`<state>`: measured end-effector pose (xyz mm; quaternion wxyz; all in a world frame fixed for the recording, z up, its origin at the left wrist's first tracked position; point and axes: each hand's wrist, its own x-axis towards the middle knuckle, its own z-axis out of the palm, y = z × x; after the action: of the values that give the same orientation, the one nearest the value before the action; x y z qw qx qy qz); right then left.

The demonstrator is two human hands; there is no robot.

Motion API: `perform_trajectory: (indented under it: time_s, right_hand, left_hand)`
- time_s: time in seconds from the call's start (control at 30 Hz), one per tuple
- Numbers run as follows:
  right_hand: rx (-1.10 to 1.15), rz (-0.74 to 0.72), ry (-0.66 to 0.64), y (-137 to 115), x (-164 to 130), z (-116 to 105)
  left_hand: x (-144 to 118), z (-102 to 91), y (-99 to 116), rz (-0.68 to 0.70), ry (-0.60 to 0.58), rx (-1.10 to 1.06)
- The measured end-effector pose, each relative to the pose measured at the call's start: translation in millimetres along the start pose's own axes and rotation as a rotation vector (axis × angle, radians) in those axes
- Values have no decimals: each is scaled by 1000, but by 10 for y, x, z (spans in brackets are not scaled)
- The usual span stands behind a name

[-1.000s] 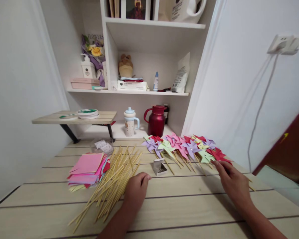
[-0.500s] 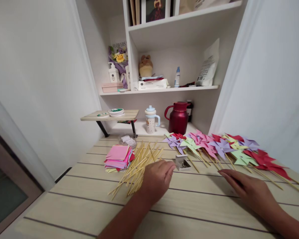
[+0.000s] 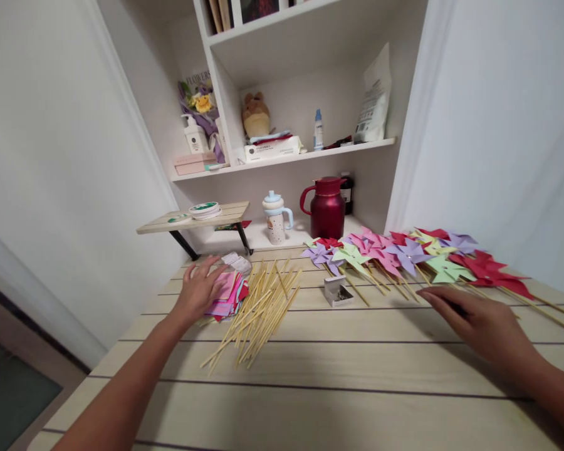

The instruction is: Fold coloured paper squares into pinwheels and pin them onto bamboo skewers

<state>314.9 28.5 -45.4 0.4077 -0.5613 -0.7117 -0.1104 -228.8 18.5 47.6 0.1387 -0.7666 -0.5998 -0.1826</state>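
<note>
My left hand [image 3: 200, 289] lies over the left side of a stack of coloured square papers [image 3: 232, 294], its fingers spread. The papers are pink, red and blue, and my fingers hide part of them. Beside the stack, thin wooden sticks [image 3: 267, 313] lie in a loose, crossing pile. My right hand [image 3: 479, 322] is low over the table on the right, its fingers stretched toward the left and nothing visible in them. Just beyond it lie several paper pinwheels on sticks, among them a green one [image 3: 449, 269] and a red one [image 3: 489, 269].
A small open box [image 3: 338, 293] with tiny dark pieces stands mid-table. Behind are a clear plastic container [image 3: 239, 263], a raised wooden stand [image 3: 225, 213], a cup with a blue handle [image 3: 276, 222] and a red jug [image 3: 328, 213]. White shelves [image 3: 310, 153] rise above the table.
My left hand has moved left from beside the sticks to the paper stack, and its fingers have spread. My right hand stays near the pinwheels. The view has shifted and tilted.
</note>
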Motion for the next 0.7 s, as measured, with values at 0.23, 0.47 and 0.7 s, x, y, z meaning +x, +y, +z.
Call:
perform_trajectory:
  time_s: [0.23,0.47,0.7]
  right_hand:
    - [-14,-30,25,43,4,-36]
    - [-13,-7,-3,125,-8,-22]
    - [41,74,-176,117,15,1]
  left_hand:
    - [-76,152,-128,-36,-280,-104]
    - [-100,54,-139,-61,-354,-219]
    - [-142,-73,-107,-99,-386,-320]
